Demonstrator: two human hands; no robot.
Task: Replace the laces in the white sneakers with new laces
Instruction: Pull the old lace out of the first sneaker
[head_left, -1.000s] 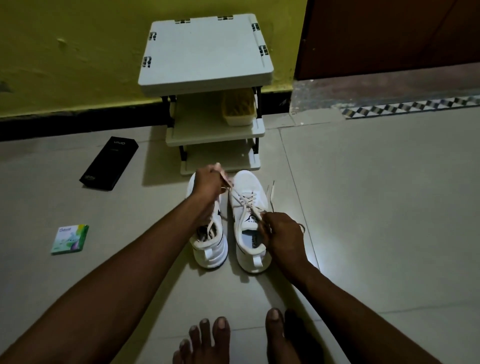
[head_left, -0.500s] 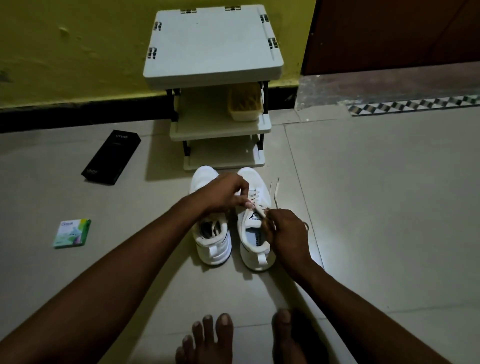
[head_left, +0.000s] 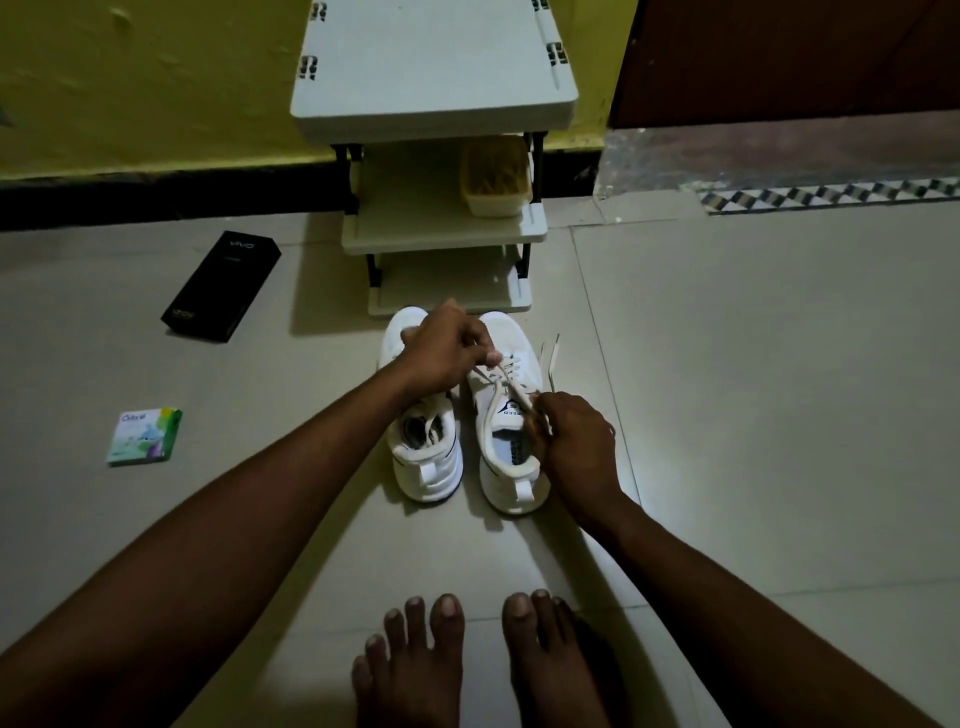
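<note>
A: Sneakers, where?

B: Both on the floor (head_left: 753, 415), side by side, nearly touching. Toes point at the shelf rack (head_left: 436, 93), heels at the person's bare feet (head_left: 410, 670). I'm calling them the left-side sneaker (head_left: 427, 462) and the right-side sneaker (head_left: 506, 415).

A: Hands?

B: The left hand (head_left: 447, 348) is over the toe end of the pair, reaching across to the right-side sneaker. Its fingers are curled, with thumb and forefinger pinching a pale lace (head_left: 506, 384) near the front eyelets. The right hand (head_left: 576, 441) is at the outer side of the same sneaker, by the tongue. Its fingers are curled too, pinching another part of that lace.

A: Lace state?

B: It's crossed through the front eyelets of the right-side sneaker, and a strand runs between the two hands. A loose lace end (head_left: 551, 358) shows just beside that sneaker's outer edge. On the left-side sneaker a pale strand drops into the opening. Can't tell if it's threaded, because the forearm covers the eyelets.

A: Anything else?

B: A black box (head_left: 221, 286) lies on the floor left of the rack, well apart from the sneakers. A small green and white packet (head_left: 145, 435) lies further left, nearer the person. A pale tub (head_left: 496, 176) sits on the rack's middle shelf, at the right side. There's a yellow wall (head_left: 156, 78) behind and a brown door (head_left: 779, 52) to the right. The light is dim.
</note>
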